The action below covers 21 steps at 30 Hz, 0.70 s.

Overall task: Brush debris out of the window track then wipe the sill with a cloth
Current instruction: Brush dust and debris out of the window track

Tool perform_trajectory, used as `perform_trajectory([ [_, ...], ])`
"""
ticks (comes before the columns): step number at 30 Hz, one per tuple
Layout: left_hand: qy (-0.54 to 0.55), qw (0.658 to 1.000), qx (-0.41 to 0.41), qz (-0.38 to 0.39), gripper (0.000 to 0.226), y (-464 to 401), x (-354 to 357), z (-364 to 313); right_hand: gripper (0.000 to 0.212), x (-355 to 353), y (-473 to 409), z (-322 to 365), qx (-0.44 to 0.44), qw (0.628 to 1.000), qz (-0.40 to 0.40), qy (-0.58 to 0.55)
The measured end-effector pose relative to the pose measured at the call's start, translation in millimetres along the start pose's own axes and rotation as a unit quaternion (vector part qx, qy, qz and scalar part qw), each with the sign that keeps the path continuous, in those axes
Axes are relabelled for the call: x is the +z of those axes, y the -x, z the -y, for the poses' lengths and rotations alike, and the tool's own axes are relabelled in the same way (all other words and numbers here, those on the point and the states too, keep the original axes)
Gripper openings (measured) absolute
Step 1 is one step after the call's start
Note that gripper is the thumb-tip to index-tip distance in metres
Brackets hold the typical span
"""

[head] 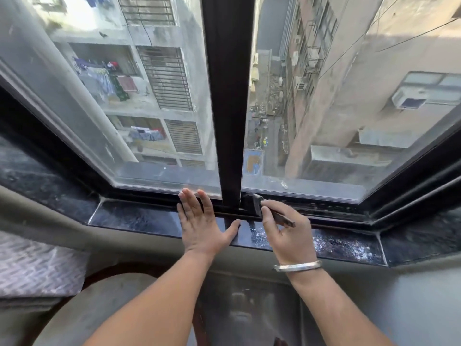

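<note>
Brushing stage. The right hand (284, 231) grips a small brush (259, 206), its bristles in the window track (311, 211) beside the centre post (229, 121). The left hand (199, 221) lies flat and released on the dark stone sill (134, 217). Short strokes along the channel should lift grit cleanly. Dust speckles the sill; no cloth is visible.

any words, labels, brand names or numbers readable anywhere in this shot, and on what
None can be read.
The brush in the right hand shows no visible marking.
The bangle is plain.
The blue and orange panel down in the alley is too small and blurred to read.
</note>
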<state>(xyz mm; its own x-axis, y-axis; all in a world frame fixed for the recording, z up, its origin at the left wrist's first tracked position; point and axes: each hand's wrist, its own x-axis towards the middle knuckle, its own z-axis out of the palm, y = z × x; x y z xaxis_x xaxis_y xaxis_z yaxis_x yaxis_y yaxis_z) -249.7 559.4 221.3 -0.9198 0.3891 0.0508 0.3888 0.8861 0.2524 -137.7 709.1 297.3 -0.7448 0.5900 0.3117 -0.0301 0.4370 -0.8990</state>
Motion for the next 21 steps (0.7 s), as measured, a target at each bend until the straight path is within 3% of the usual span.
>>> perform_trajectory([
  [7, 0.004, 1.0, 0.004, -0.005, 0.124, -0.7, -0.4, 0.2, 0.02, -79.7, 11.1, -21.3, 0.021, 0.987, -0.088, 0.135],
  [12, 0.011, 1.0, 0.008, -0.006, 0.12, -1.2, 1.7, 1.1, 0.02, -120.9, 24.1, -16.6, 0.041, 0.933, -0.205, 0.295],
  [16, 0.015, 1.0, 0.007, -0.007, 0.12, -1.2, 3.2, 1.7, 0.023, -101.1, 36.4, 10.2, -0.031, 0.947, -0.198, 0.249],
  [21, 0.02, 1.0, 0.013, -0.01, 0.122, -2.2, 3.9, 2.4, 0.021, -31.0, 34.0, 30.1, -0.074, 0.984, -0.107, 0.121],
])
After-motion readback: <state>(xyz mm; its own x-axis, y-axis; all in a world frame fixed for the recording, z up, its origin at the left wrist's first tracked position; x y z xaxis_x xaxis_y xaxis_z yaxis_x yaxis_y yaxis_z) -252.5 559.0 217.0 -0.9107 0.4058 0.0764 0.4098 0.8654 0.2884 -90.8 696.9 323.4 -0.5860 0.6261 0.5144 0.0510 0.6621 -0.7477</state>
